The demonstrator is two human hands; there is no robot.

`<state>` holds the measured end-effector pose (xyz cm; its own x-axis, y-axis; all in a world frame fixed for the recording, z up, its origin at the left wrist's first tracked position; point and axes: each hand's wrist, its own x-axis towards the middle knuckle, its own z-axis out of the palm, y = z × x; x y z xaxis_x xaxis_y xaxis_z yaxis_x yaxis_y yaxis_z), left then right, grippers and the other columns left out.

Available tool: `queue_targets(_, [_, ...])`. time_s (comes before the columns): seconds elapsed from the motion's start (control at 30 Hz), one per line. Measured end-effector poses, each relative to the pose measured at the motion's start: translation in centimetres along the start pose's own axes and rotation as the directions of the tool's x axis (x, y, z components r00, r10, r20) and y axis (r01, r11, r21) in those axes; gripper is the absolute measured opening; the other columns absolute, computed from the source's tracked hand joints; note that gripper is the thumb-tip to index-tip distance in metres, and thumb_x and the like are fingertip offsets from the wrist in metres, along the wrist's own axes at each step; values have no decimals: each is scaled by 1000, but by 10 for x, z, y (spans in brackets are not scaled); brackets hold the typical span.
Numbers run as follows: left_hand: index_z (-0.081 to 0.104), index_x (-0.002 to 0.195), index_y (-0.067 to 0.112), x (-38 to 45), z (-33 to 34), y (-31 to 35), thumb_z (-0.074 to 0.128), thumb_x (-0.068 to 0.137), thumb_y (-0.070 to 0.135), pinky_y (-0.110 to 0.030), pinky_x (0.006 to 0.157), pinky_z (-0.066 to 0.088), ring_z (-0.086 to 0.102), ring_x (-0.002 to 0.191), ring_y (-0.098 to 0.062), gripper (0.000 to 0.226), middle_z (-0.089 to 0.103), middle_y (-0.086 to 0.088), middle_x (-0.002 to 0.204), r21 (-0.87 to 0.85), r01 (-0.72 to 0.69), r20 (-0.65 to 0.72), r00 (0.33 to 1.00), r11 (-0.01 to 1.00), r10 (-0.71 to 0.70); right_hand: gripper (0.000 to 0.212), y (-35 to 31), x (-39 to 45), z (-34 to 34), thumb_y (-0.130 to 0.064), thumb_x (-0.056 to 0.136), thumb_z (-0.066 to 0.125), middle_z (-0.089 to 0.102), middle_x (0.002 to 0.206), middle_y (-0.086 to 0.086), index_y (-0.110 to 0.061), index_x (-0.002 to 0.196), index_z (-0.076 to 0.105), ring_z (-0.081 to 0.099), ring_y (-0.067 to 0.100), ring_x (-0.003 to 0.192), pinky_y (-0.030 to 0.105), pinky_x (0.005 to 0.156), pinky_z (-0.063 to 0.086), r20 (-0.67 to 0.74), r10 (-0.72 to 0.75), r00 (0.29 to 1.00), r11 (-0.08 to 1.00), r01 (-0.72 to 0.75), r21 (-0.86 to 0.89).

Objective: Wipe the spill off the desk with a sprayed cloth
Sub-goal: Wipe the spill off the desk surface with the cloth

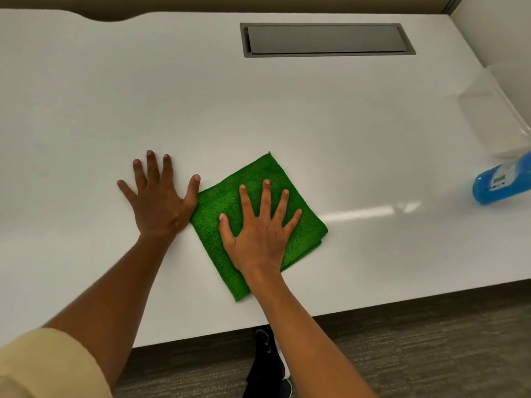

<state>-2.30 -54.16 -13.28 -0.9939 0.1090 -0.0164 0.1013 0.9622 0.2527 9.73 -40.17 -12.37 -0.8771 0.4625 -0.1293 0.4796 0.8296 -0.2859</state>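
A folded green cloth (227, 208) lies flat on the white desk (258, 110), near its front edge. My right hand (258, 228) presses flat on the cloth with fingers spread. My left hand (158, 202) rests palm down on the bare desk just left of the cloth, its thumb touching the cloth's left edge. A blue spray bottle (501, 182) stands at the right edge of the view, well to the right of the cloth. No spill shows on the desk surface.
A grey cable hatch (327, 40) is set into the desk at the back. A clear plastic container (494, 116) stands at the far right behind the bottle. Carpet and a dark shoe (265, 366) show below the front edge.
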Motion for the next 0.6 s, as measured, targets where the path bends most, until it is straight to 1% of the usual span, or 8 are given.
queue_targets(0.2, [20, 155, 21, 0, 0, 1, 18, 90, 73, -65, 116, 1, 0, 152, -29, 83, 6, -6, 165, 8, 2, -1, 1000, 1000, -2, 72, -6, 19, -1, -73, 88, 22, -9, 165, 2, -43, 152, 9, -18, 37, 148, 69, 112, -6, -21, 50, 999, 999, -51, -1])
queue_targets(0.37, [22, 155, 21, 1, -1, 4, 18, 89, 76, -65, 116, 3, 2, 151, -30, 86, 9, -7, 165, 23, 6, 2, 1000, 1000, -6, 74, -16, 66, -5, -74, 87, 20, -5, 165, 3, -41, 153, 12, -14, 39, 149, 70, 111, -8, -39, 78, 996, 997, -79, -17])
queue_targets(0.6, [18, 156, 22, 2, -1, 4, 20, 89, 74, -64, 117, 4, -1, 152, -28, 85, 4, -4, 166, 57, 31, 21, 999, 998, -32, 75, -30, 136, -11, -74, 87, 17, -5, 165, 4, -40, 153, 9, -13, 41, 148, 70, 111, -8, -37, 103, 994, 994, -104, -36])
